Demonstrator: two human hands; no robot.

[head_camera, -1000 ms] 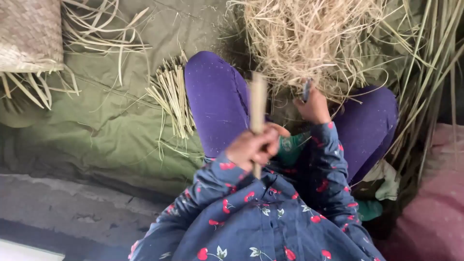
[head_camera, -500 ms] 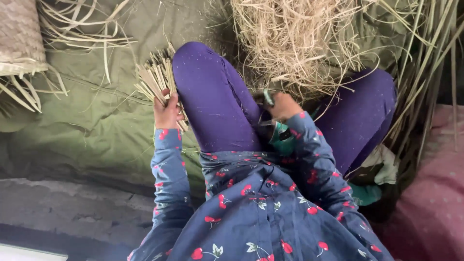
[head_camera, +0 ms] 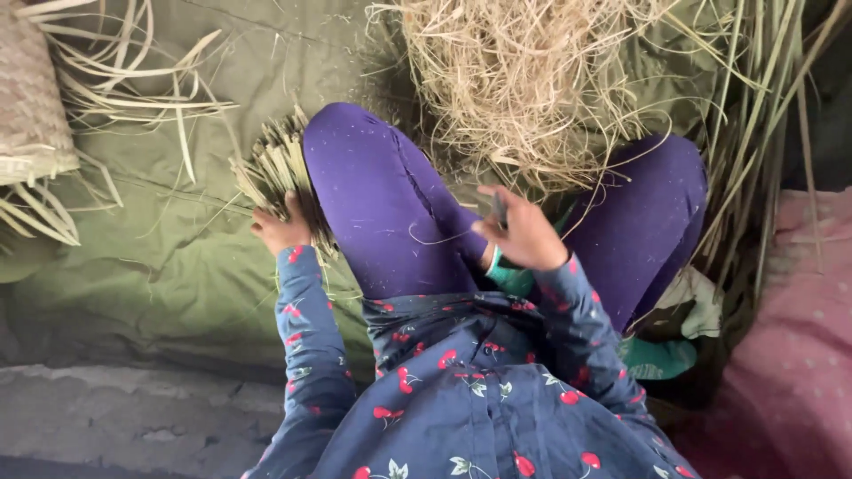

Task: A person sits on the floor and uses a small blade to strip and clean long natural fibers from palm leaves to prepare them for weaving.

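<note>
Olive-green cloth [head_camera: 177, 266] covers the work surface, creased and spread beneath a seated person in purple trousers. A grey concrete ledge [head_camera: 133, 417] borders the cloth along its near edge. A woven basket [head_camera: 31, 98] with loose flat strips sits at the far left corner. A heap of dry straw [head_camera: 524, 80] occupies the far centre, and long green reeds [head_camera: 763, 133] stand along the right, beside a pink dotted fabric [head_camera: 799, 355]. The widest open area of cloth lies left of the knee.

The left hand [head_camera: 280, 229] rests on a bundle of short cut strips [head_camera: 275, 168] lying on the cloth against the left thigh, fingers curled around its near end. The right hand [head_camera: 524, 235] is closed around a small dark tool [head_camera: 500, 208] above the lap.
</note>
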